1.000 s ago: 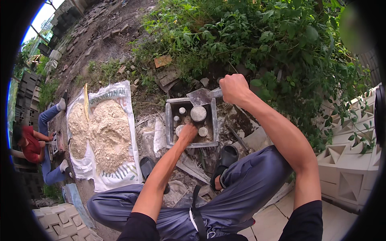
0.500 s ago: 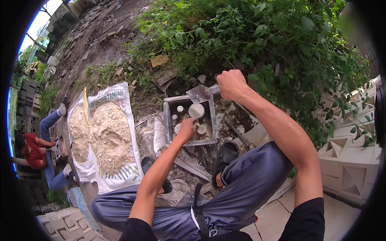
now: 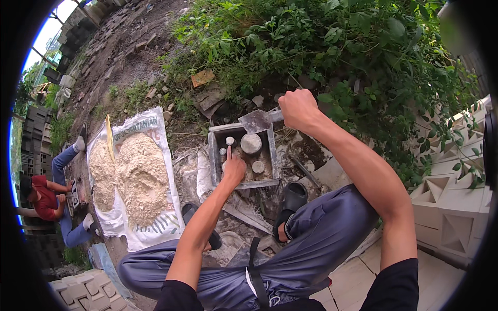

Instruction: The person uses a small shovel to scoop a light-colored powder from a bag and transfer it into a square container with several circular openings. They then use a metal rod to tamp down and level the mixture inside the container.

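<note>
A square grey mould box (image 3: pixel 254 184) stands on the ground between my feet. Several round, dust-covered pegs rise inside it, among them a large disc-topped one (image 3: pixel 251 143) and a smaller one (image 3: pixel 258 167). My left hand (image 3: pixel 235 170) is over the left part of the box, its index finger stretched toward a small pale-topped peg (image 3: pixel 230 140); whether it touches is unclear. The other fingers are partly curled and hold nothing. My right hand (image 3: pixel 299 110) grips the handle of a trowel (image 3: pixel 255 122), whose flat blade lies over the box's far right rim.
Left of the box, a white sack sheet (image 3: pixel 167 155) carries heaps of pale sandy powder (image 3: pixel 140 176). A person in a red shirt (image 3: pixel 42 197) sits farther left. Dense plants (image 3: pixel 321 46) grow beyond the box. Pale patterned blocks (image 3: pixel 451 217) are stacked at right.
My left hand has shifted from the lower right peg toward the left, and its index finger now extends to a small peg. The right hand and trowel stay nearly still.
</note>
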Action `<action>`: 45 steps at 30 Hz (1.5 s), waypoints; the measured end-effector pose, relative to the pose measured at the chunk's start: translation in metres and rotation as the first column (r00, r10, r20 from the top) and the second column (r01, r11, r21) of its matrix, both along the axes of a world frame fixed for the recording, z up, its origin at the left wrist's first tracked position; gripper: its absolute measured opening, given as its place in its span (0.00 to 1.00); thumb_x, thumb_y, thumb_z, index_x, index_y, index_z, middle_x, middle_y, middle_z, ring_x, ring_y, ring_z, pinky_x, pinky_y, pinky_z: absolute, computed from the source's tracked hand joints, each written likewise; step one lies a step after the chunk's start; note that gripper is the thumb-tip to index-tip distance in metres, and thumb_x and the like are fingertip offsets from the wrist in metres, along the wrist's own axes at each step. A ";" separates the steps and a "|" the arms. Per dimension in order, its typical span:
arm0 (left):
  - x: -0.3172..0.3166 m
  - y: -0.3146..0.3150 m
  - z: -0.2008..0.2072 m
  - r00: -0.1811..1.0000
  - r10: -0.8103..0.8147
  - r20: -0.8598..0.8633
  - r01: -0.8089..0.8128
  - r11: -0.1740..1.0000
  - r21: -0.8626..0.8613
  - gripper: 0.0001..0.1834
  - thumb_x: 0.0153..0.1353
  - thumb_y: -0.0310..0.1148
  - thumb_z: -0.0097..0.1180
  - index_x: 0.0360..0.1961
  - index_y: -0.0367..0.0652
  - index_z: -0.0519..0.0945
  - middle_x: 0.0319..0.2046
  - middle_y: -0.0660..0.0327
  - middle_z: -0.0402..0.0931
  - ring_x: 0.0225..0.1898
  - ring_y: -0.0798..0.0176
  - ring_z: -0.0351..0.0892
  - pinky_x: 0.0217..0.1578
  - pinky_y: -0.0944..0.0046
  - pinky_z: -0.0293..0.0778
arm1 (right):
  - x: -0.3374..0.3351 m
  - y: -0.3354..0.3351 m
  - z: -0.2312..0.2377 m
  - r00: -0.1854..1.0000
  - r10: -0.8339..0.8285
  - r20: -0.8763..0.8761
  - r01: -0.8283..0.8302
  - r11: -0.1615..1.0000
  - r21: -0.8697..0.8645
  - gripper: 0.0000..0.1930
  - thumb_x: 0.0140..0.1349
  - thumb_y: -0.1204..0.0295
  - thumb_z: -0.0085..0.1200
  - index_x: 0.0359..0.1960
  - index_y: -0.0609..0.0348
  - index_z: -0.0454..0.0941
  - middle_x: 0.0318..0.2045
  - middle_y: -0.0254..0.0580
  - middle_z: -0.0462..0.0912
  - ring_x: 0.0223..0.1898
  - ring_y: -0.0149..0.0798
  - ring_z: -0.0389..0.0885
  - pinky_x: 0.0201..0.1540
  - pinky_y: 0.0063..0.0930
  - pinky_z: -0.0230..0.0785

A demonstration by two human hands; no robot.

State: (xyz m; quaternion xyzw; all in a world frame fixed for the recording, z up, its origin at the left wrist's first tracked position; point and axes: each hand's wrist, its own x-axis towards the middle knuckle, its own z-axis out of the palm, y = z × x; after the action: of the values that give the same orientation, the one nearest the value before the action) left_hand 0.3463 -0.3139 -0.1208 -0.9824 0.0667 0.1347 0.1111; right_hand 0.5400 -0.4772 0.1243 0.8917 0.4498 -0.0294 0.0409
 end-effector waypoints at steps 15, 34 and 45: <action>-0.029 -0.011 -0.009 0.987 -0.158 0.016 0.158 0.961 -0.228 0.20 0.65 0.40 0.38 0.32 0.44 0.82 0.26 0.56 0.81 0.47 0.48 0.76 0.64 0.34 0.32 | 0.000 -0.006 0.009 0.999 -0.040 -0.018 0.037 0.993 -0.116 0.06 0.47 0.74 0.53 0.26 0.56 0.83 0.23 0.43 0.82 0.29 0.44 0.83 0.30 0.32 0.73; -0.027 -0.084 0.029 0.945 0.294 -0.142 -0.317 0.720 -0.617 0.32 0.66 0.54 0.35 0.20 0.39 0.79 0.19 0.48 0.77 0.23 0.45 0.79 0.27 0.48 0.75 | -0.005 0.004 -0.004 0.999 -0.045 -0.002 0.045 0.991 -0.127 0.07 0.36 0.72 0.59 0.18 0.62 0.80 0.20 0.49 0.81 0.25 0.49 0.82 0.29 0.37 0.74; -0.077 -0.004 0.032 0.913 0.399 -0.084 -0.398 0.824 -0.405 0.33 0.65 0.54 0.37 0.17 0.40 0.80 0.18 0.51 0.78 0.28 0.51 0.80 0.39 0.51 0.73 | -0.006 0.009 0.003 1.000 -0.009 0.002 0.009 0.988 -0.156 0.06 0.40 0.75 0.56 0.22 0.59 0.82 0.22 0.47 0.82 0.26 0.46 0.83 0.29 0.34 0.74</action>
State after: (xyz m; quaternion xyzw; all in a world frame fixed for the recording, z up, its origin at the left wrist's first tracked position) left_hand 0.2695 -0.3183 -0.0885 -0.9757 -0.1130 0.1357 -0.1296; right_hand 0.5335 -0.4679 0.1274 0.8878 0.4421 -0.0639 0.1107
